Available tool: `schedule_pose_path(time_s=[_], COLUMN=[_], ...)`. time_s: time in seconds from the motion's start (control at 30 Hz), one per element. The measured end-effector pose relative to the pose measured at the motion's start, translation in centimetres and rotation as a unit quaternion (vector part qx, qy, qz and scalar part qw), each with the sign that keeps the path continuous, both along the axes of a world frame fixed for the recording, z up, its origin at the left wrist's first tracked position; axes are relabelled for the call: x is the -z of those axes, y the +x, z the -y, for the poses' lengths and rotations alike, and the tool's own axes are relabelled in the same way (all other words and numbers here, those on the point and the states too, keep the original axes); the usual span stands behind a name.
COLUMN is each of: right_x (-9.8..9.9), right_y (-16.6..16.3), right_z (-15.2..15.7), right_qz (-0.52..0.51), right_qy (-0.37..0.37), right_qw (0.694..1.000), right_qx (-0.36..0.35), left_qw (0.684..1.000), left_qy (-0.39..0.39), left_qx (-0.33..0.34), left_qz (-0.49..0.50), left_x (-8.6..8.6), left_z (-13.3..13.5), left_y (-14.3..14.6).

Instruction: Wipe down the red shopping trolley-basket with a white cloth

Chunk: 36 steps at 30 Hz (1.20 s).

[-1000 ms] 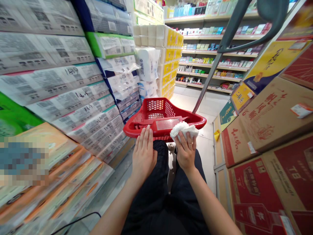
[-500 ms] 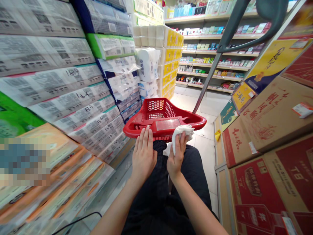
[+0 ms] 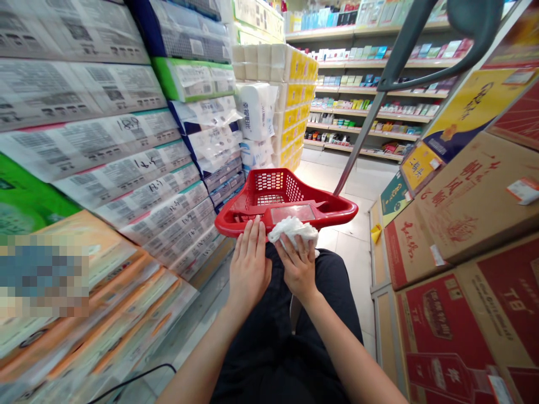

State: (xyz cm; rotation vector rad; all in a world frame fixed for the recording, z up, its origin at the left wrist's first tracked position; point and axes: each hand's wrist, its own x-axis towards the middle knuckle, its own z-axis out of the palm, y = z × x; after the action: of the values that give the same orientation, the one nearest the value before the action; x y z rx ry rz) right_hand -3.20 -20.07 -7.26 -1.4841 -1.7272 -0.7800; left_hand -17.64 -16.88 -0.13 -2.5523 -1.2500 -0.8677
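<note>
The red basket [image 3: 332,209] sits at the centre of the frame, just above the person's dark trousers [image 3: 273,348]. Its grey handle [image 3: 366,134] rises toward the upper right. The left hand [image 3: 249,269] lies flat and open with the fingers straight and close together. Its tips touch the basket's near rim and it holds nothing. The right hand [image 3: 298,266] has its fingers curled over a crumpled white wad [image 3: 292,229], tissue or thin cloth, and presses it against the same rim beside a flat panel. The wad looks very light, soft and easily squashed. It would probably tear or shed if dragged hard, so it is best bunched in the fingertips as it is now. The basket looks like stiff, smooth, lightweight plastic with a perforated wall, best taken by the rim or the handle. Stacked paper packs [image 3: 126,168] fill the left of the frame and carry handwritten figures, one apparently "189", though their fine print is too small to read. Cardboard cartons [image 3: 463,196] on the right bear red Chinese characters, and a red one at the lower right shows "TB". The shelves [image 3: 370,118] at the upper centre hold small goods with unreadable labels.
</note>
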Motion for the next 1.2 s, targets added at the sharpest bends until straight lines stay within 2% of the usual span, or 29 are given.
schedule_pose_path(time_s=[0.2, 0.4, 0.5, 0.6, 0.77, 0.87, 1.0, 1.2], right_x=[-0.2, -0.4, -0.5, -0.4, -0.4, -0.5, -0.4, -0.2], right_y=[3.9, 7.0, 6.3, 3.9, -0.9, -2.4, -2.3, 0.5], right_z=[0.8, 1.4, 1.3, 0.8, 0.0, 0.0, 0.1, 0.4], right_qz=[0.001, -0.08, -0.141, -0.177, -0.147, -0.113, -0.074, -0.006], right_qy=[0.028, 0.059, 0.065, 0.069, 0.034, 0.007, -0.017, -0.012], right_qw=[0.999, 0.993, 0.986, 0.981, 0.988, 0.994, 0.997, 1.0], right_qx=[0.026, 0.064, 0.061, 0.049, 0.022, 0.003, -0.011, 0.002], left_qw=[1.0, 1.0, 1.0, 1.0, 0.999, 1.0, 0.999, 0.999], left_qy=[0.001, 0.005, 0.003, 0.006, 0.012, 0.013, 0.012, 0.01], left_qx=[0.007, 0.002, 0.004, 0.003, 0.003, 0.005, 0.009, 0.01], left_qz=[0.01, 0.021, 0.025, 0.03, 0.03, 0.026, 0.035, 0.032], left_x=[0.0, 0.0, 0.0, 0.1, 0.1, 0.1, 0.1, 0.2], left_z=[0.0, -0.1, 0.0, -0.1, -0.2, -0.2, -0.1, -0.1], left_y=[-0.1, 0.1, 0.1, 0.1, 0.0, 0.0, 0.0, 0.0])
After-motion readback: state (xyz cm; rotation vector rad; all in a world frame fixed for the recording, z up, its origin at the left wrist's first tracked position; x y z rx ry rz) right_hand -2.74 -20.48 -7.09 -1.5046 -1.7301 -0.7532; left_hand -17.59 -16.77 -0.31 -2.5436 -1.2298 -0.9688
